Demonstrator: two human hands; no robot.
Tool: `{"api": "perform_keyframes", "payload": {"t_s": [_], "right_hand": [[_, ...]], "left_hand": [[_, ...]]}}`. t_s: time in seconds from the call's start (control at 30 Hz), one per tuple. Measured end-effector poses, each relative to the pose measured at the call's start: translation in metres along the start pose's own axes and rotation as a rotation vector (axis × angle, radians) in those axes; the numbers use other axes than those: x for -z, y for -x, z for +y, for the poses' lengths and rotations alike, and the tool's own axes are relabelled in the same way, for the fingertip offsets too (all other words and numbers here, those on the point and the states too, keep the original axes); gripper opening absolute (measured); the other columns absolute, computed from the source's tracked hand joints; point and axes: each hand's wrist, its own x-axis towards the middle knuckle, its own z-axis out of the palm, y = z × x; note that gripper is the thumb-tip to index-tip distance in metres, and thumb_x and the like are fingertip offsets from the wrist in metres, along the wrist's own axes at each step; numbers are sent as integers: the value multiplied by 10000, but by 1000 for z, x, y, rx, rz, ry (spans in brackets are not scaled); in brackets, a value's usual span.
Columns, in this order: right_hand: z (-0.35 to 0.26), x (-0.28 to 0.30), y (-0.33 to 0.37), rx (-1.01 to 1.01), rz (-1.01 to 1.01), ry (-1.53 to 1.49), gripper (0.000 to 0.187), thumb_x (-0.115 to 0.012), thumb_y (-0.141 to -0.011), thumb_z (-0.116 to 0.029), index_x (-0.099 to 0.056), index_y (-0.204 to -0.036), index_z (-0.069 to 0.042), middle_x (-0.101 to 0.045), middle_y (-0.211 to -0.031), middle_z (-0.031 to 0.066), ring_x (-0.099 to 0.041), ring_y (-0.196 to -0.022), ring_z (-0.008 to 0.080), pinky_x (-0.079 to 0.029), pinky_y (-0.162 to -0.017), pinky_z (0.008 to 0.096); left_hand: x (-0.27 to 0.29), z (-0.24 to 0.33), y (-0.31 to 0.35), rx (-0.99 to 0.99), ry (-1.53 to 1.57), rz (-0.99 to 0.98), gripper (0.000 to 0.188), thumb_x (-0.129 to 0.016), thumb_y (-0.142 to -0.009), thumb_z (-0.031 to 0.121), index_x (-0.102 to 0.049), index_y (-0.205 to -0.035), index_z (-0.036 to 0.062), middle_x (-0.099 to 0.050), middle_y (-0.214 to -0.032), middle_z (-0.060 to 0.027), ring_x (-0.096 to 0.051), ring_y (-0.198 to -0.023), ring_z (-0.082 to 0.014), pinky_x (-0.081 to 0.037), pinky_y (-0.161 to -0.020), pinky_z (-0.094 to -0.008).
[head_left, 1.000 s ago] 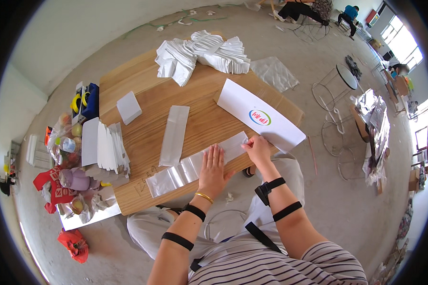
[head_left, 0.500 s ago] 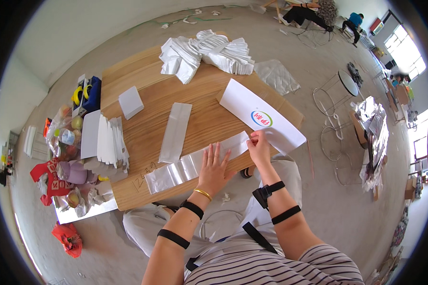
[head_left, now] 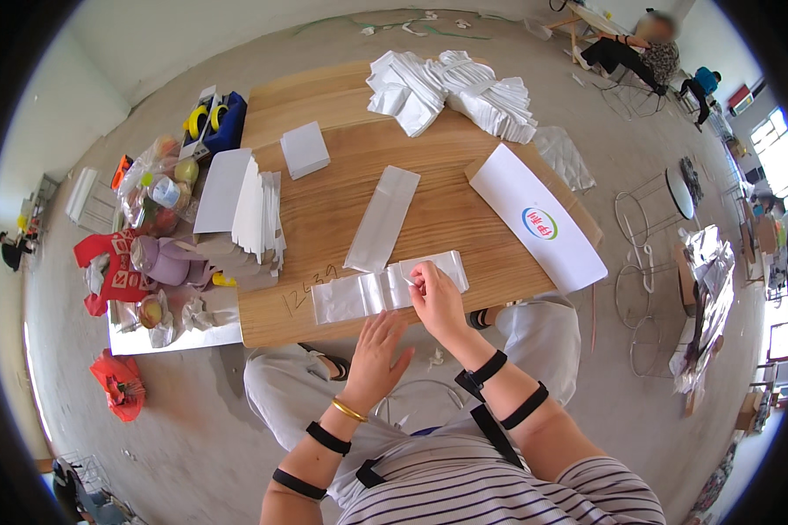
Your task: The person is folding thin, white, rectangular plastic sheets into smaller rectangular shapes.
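Observation:
A long clear plastic bag [head_left: 346, 299] lies flat near the table's front edge, creased and shiny. Above its right half, my right hand [head_left: 439, 302] is closed in a pinch; a thin whitish bit shows at the fingertips, too small to name. My left hand [head_left: 376, 357] is just off the table edge, below the bag, fingers stretched out and holding nothing. Another flat plastic bag [head_left: 383, 219] lies slanted beyond the first. To the right rests a white printed sheet [head_left: 538, 219] with a coloured oval mark, on brown cardboard [head_left: 578, 210].
Stacked plastic bags [head_left: 446, 92] sit at the table's far side. Small white cards [head_left: 305, 149] and standing white folded sheets [head_left: 258, 210] are at the left, beside a blue tape holder [head_left: 223, 122], a purple cap [head_left: 171, 261] and a red bag [head_left: 109, 271]. Wire stools [head_left: 643, 201] stand right.
My left hand has lifted off the bag and drawn back toward me. My right hand has moved left along the bag from its right end. The view has shifted, moving the table rightward.

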Motion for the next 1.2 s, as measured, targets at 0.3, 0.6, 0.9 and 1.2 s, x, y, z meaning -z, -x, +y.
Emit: {"api": "perform_keyframes", "payload": {"t_s": [0.3,0.6,0.9,1.2], "right_hand": [[10,-18,2,51,-38,80,249,-669,-801,-3,-519,-993,-53,-614,-811,107,-622,-771,296,-498,-680,417],[15,36,3,-158,57,-106,220,-708,-873,-139,-561,-1012,-51,-596,-770,66,-580,-672,181,-482,-622,334],[73,90,16,-382,318,-208,110,-650,-941,-133,-608,-944,-31,-647,-795,23,-563,-672,70,-462,-605,238],[92,86,20,-437,254,-271,127,-638,-953,-147,-628,-944,-21,-640,-795,26,-555,-668,80,-461,-613,237]], "left_hand": [[2,-2,7,4,39,54,450,-672,-880,189,-576,-1286,22,-479,-1448,-185,-379,-1395,-383,-274,-1174,-506],[2,15,-30,5,27,80,503,-675,-877,203,-535,-1329,35,-476,-1435,-196,-375,-1395,-382,-270,-1176,-498],[-70,23,-113,-145,-381,-27,897,-485,-958,538,-186,-1513,-100,-176,-1605,-244,-149,-1501,-384,-131,-1225,-482],[-93,12,-121,-110,-461,-73,927,-426,-964,587,-165,-1510,-116,-162,-1606,-258,-124,-1506,-383,-110,-1226,-495]]}}
